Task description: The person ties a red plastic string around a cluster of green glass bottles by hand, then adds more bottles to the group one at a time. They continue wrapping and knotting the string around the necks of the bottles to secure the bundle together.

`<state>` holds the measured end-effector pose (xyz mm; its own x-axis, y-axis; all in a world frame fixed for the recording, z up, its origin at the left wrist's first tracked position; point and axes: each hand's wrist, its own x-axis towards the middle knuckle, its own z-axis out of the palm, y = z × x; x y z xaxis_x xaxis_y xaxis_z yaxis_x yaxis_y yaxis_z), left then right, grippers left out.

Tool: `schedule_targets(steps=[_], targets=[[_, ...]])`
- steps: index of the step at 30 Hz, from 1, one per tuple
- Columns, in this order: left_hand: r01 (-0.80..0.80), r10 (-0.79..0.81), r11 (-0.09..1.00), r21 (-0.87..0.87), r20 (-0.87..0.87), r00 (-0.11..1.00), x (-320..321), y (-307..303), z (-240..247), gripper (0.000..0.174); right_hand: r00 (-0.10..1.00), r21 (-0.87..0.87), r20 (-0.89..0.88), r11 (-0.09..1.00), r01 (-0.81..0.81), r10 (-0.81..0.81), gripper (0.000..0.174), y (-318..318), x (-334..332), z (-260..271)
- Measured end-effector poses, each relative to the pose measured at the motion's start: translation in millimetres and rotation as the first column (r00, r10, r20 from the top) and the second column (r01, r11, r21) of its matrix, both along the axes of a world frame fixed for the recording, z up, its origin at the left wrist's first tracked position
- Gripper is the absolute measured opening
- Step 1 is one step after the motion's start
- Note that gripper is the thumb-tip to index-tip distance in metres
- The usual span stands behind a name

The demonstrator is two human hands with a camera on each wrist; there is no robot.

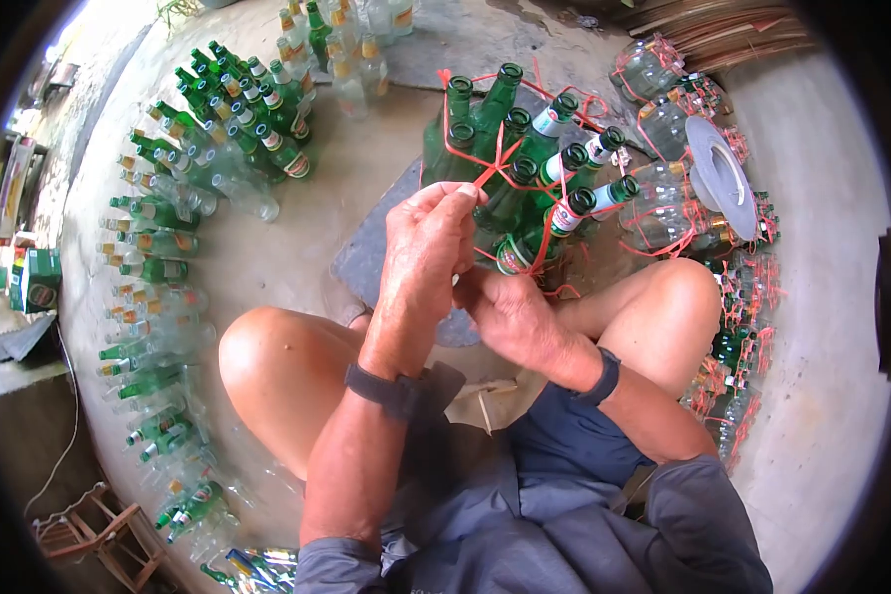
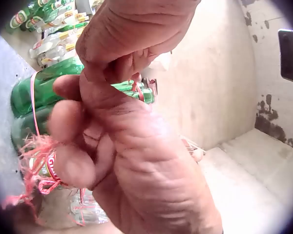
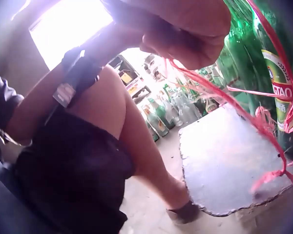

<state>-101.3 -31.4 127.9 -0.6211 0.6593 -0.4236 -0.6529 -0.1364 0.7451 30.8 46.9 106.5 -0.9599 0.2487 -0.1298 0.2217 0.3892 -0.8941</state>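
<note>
A bundle of green beer bottles point(image 1: 505, 109) stands upright in front of me, bound with red plastic string point(image 1: 498, 163) round and across the necks. My left hand point(image 1: 428, 238) pinches the string between thumb and forefinger at the near side of the bundle. Close below it, my right hand point(image 1: 520, 319) has its fingers curled, against the bundle's near edge. In the right wrist view a loose string strand point(image 3: 210, 87) runs out from under the fingers and down past a labelled bottle point(image 3: 278, 80). The left wrist view shows curled fingers point(image 2: 71, 163) near a frayed string tuft point(image 2: 34, 170).
A grey slab point(image 1: 376, 247) lies under the bundle. Rows of loose green and clear bottles point(image 1: 158, 243) curve along the left. Tied bundles of clear bottles point(image 1: 658, 203) line the right, with a grey hat point(image 1: 720, 178) on top. A small wooden stool point(image 1: 104, 535) is at lower left.
</note>
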Motion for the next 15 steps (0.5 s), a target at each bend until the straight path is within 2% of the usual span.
schedule_targets(steps=[1, 3, 5, 9, 11, 13, 14, 15], targets=[[0.02, -0.02, 1.0, 0.005, 0.041, 0.999, -1, 1, 0, 0.013, 0.989, 0.213, -0.142, 0.977, -0.01, 0.042, 0.011, -3, 3, -2], [0.042, -0.043, 0.999, 0.014, 0.082, 0.996, -3, 6, 2, 0.014, 0.988, 0.284, -0.136, 0.958, -0.033, 0.075, 0.009, -4, 4, -4], [0.097, -0.098, 0.992, -0.085, -0.008, 0.995, -7, 12, 3, 0.016, 0.986, 0.35, -0.13, 0.935, -0.054, 0.105, 0.008, -5, 3, -3], [0.128, -0.14, 0.987, -0.099, -0.118, 0.983, -13, 23, 0, 0.016, 0.985, 0.455, -0.089, 0.885, -0.094, 0.15, 0.006, -4, 2, 4], [0.073, -0.096, 0.988, -0.137, -0.176, 0.98, -14, 25, -4, 0.015, 0.986, 0.495, -0.064, 0.863, -0.101, 0.152, 0.007, 0, 3, 7], [0.009, -0.042, 0.987, -0.158, -0.21, 0.977, -11, 29, -3, 0.017, 0.974, 0.617, -0.036, 0.772, -0.155, 0.224, 0.009, 11, 6, 17], [-0.053, 0.009, 0.982, -0.178, -0.243, 0.97, -8, 31, -4, 0.021, 0.973, 0.615, -0.036, 0.773, -0.157, 0.227, 0.009, 17, 6, 26], [-0.056, 0.011, 0.982, -0.18, -0.242, 0.97, -8, 32, -4, 0.021, 0.968, 0.666, -0.029, 0.727, -0.168, 0.25, 0.011, 23, 3, 42]])
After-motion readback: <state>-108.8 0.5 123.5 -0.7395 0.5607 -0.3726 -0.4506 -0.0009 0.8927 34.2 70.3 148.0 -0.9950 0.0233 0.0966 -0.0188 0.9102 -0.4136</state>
